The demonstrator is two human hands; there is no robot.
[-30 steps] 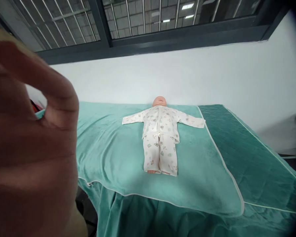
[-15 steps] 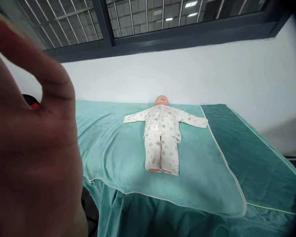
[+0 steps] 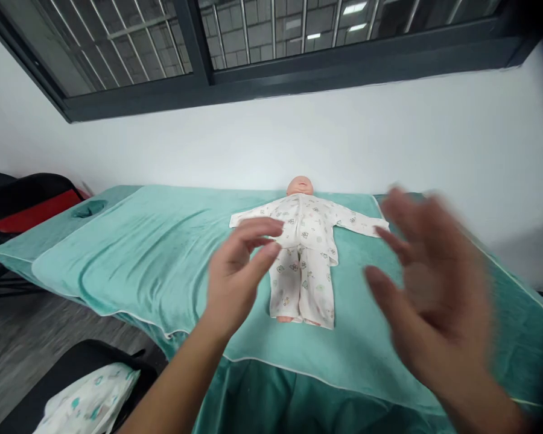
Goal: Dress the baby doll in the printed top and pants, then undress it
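Evidently both hands are free: the left hand has its fingers bent and the thumb apart from them, with nothing between, and the right hand, blurred, is spread with nothing visible in it. The dressed doll lies on its back ahead of them, between the two, its long axis running away from the person, head to the wall and feet to the near edge. The left hand looks nearer to its body, those fingertips overlapping the patterned jacket in view; the right is by the end of the right-side sleeve, and whether either touches cloth I cannot tell. Both sleeves stretch out sideways, so the doll is wide at the shoulders and narrow along the trousers. Under it a pale green blanket spreads, wrinkled at left, over a darker green cover. Only the white wall, close behind the head, limits reach. Beyond the bed's near edge at lower left, a black chair bears a printed cloth.
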